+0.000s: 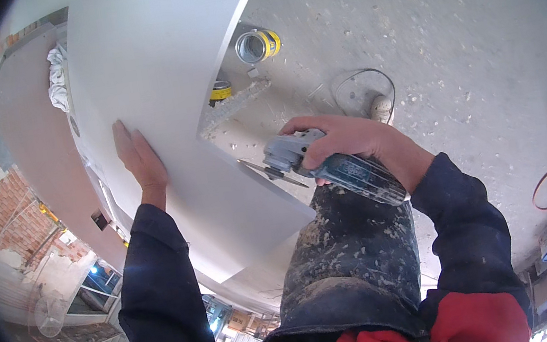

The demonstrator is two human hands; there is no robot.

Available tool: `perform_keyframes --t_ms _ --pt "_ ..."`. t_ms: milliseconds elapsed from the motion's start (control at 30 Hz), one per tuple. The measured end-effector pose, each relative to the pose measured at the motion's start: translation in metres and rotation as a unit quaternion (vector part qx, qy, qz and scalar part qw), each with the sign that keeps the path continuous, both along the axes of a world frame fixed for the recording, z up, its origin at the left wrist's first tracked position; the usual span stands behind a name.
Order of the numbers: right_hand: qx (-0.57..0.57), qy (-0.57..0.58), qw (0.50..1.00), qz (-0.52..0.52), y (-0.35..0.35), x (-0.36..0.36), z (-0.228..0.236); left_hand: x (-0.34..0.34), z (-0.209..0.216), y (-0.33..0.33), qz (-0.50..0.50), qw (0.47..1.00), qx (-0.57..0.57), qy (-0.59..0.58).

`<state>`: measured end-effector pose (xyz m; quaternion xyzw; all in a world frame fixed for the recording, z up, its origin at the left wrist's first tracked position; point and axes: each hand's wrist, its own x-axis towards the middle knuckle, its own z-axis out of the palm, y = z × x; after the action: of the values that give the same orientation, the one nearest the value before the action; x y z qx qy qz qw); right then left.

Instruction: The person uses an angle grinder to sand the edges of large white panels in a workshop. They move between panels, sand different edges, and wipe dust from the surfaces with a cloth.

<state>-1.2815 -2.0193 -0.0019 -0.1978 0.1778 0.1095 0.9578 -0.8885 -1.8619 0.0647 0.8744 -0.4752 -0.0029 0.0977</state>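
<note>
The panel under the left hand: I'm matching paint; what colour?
The panel looks white, clearest in the head view.

The panel [172, 94] is white, the grinder [352, 172] grey and dark teal.

The bare left hand [140, 158] is held flat, its fingers [124, 139] extended forward, and the left arm, clad in a dark navy cloth sleeve [165, 298], is stretched ahead with the wrist [154, 196] exposed. The bare right hand [356, 137] is turned leftward and curled into a grip, its thumb [317, 153] bent, while the right arm, covered by a similar dark cloth sleeve [467, 228], is angled inward
</note>
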Motion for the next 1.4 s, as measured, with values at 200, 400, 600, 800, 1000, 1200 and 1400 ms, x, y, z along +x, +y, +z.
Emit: perform_keyframes --t_ms 200,400,600,800,1000,1200,1400 --pt "-0.031 0.013 0.998 0.053 0.021 -0.038 -0.008 0.002 0.001 0.003 0.016 1.000 -0.003 0.001" --pt "-0.122 0.008 0.991 0.062 0.029 -0.076 -0.001 -0.006 0.004 -0.011 0.032 0.999 -0.007 0.006" --pt "-0.102 0.007 0.995 0.018 0.065 -0.100 -0.008 -0.002 0.002 -0.011 0.031 0.999 -0.026 0.005" --pt "-0.119 0.072 0.989 -0.040 0.094 -0.106 -0.033 0.008 -0.001 -0.002 0.005 1.000 -0.022 -0.006" --pt "0.021 0.054 0.997 -0.052 0.080 -0.089 -0.001 0.006 -0.002 -0.005 0.015 0.999 -0.031 0.017" --pt "-0.125 0.065 0.987 -0.079 0.118 -0.086 -0.029 0.018 -0.002 -0.001 -0.003 1.000 -0.028 0.005" --pt "0.114 0.281 0.913 -0.273 0.176 -0.131 -0.037 0.002 -0.004 -0.016 0.010 0.999 -0.034 0.012"
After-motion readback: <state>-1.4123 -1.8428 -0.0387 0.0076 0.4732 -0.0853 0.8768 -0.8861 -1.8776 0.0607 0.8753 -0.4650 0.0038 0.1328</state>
